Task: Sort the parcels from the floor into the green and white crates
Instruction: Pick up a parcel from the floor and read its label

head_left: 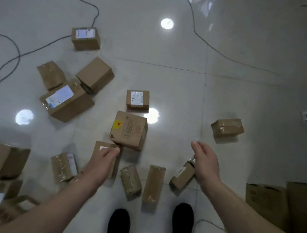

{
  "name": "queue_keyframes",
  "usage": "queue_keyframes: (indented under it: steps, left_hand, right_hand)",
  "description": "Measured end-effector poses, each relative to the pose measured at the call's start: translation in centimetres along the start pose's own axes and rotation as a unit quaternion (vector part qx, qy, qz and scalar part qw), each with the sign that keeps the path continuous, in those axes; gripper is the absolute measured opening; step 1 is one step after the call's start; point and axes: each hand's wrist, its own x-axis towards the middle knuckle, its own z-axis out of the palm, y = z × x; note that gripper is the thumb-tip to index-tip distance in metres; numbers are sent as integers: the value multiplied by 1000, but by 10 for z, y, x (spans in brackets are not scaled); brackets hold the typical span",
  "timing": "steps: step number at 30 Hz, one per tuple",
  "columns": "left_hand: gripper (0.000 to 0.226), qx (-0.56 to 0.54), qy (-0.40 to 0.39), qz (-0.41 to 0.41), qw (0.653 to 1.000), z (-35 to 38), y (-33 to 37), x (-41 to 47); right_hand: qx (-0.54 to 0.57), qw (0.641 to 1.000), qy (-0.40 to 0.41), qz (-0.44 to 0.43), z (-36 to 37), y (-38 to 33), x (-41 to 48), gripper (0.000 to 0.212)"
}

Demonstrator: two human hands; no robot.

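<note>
The left hand (103, 160) lay over a flat brown cardboard parcel (100, 149) on the glossy tiled floor (173, 91), fingers curled at its top edge; whether they gripped was unclear. The right hand (205, 161) hovered loosely spread above a small taped brown parcel (181, 177).

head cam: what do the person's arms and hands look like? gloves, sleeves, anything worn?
Both bare: left hand and right hand have no gloves, rings or watch visible. Forearms are uncovered as far as the frame edge, no sleeves showing. Below them, black shoes and dark trousers.
</note>
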Motion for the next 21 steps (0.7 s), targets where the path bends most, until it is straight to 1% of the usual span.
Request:
queue_keyframes:
  steps: [1,4,5,9,10,14,16,19,20,21]
  left_hand:
    - [16,-1,7,-2,1000,3,-9,14]
    - [39,-5,29,-11,1000,10,-35,61]
    - [39,-9,36,-13,999,13,-42,78]
    - [22,-15,63,11,998,27,-67,147]
    - [23,-12,68,15,998,29,-73,164]
    - [52,2,88,29,996,37,-95,222]
    - [59,1,90,30,996,39,-105,244]
    - [72,-1,74,15,997,41,-115,267]
    - [74,-1,66,9,998,42,-117,273]
    - [70,-10,59,8,998,43,-118,279]
  right_hand:
    - [-5,1000,-8,2,13,6,13,49]
    - [-15,999,-41,3,52,24,51,52]
    - [-20,998,-54,1,65,30,63,53]
    - [-45,994,-92,-26,115,55,109,57]
    - [-54,993,-100,-30,127,61,118,58]
    - [-87,988,-127,-31,180,85,148,60]
    - [-99,983,-149,-28,204,94,159,63]
    - [-114,979,-170,-18,230,100,172,68]
    - [-107,978,-176,-16,236,102,177,68]
    - [-94,979,-183,-14,241,102,180,66]
